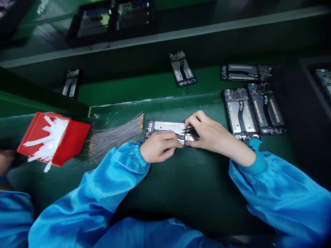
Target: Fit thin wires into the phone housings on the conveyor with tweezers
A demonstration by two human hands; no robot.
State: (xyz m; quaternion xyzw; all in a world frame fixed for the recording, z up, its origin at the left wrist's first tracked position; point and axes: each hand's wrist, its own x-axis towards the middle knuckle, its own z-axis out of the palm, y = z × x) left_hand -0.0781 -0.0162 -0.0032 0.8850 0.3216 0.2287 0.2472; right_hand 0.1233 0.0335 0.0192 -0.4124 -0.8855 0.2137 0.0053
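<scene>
An opened phone [165, 126] lies sideways on the green bench, its silver frame and circuit board facing up. My left hand [160, 146] rests over its near edge, fingers curled and pressed together beside the board. What those fingertips hold, if anything, is hidden. Over the phone's right end, my right hand [208, 132] is closed around black tweezers [190, 131], whose tips point left above the phone. Left of the phone lies a bundle of thin grey cables [116, 134] with gold-coloured ends.
A red bin [74, 139] holding white paper strips [50, 137] stands at left. Several more opened phones lie around, including one upright [239, 113] at right and one on the back ledge [182, 69]. Another person's hand [6, 162] shows at the left edge.
</scene>
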